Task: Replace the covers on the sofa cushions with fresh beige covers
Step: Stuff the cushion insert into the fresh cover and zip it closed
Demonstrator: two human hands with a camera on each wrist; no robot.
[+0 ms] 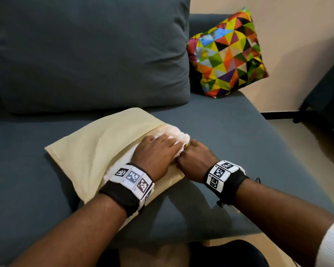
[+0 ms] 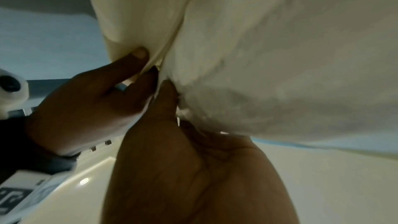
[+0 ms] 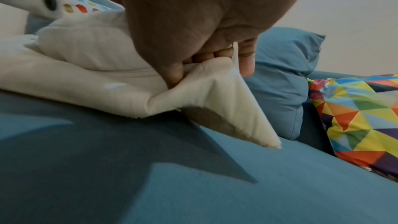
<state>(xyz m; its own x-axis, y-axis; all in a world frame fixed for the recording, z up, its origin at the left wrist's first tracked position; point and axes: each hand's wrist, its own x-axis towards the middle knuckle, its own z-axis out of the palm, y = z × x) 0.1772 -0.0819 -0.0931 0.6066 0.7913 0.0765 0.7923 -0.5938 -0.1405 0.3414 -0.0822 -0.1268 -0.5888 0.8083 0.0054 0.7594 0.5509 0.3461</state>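
Note:
A beige cover (image 1: 89, 157) lies flat on the sofa seat (image 1: 229, 128), its open end to the right. The white cushion insert (image 1: 178, 136) sticks partly out of that opening. My left hand (image 1: 158, 149) lies flat on the insert and presses it with straight fingers. Right beside it, my right hand (image 1: 195, 155) grips the cover's open edge. In the right wrist view the right hand's curled fingers (image 3: 206, 57) pinch a lifted fold of the cover (image 3: 193, 94), with the insert (image 3: 86, 48) behind. In the left wrist view the insert (image 2: 280, 57) fills the top and the right hand (image 2: 86, 105) pinches the cover's edge (image 2: 140, 14).
A cushion with a multicoloured triangle pattern (image 1: 228, 54) leans in the sofa's right corner. A large blue-grey back cushion (image 1: 89, 54) stands behind the cover. The seat's right edge drops to a pale floor, where dark furniture (image 1: 326, 93) stands.

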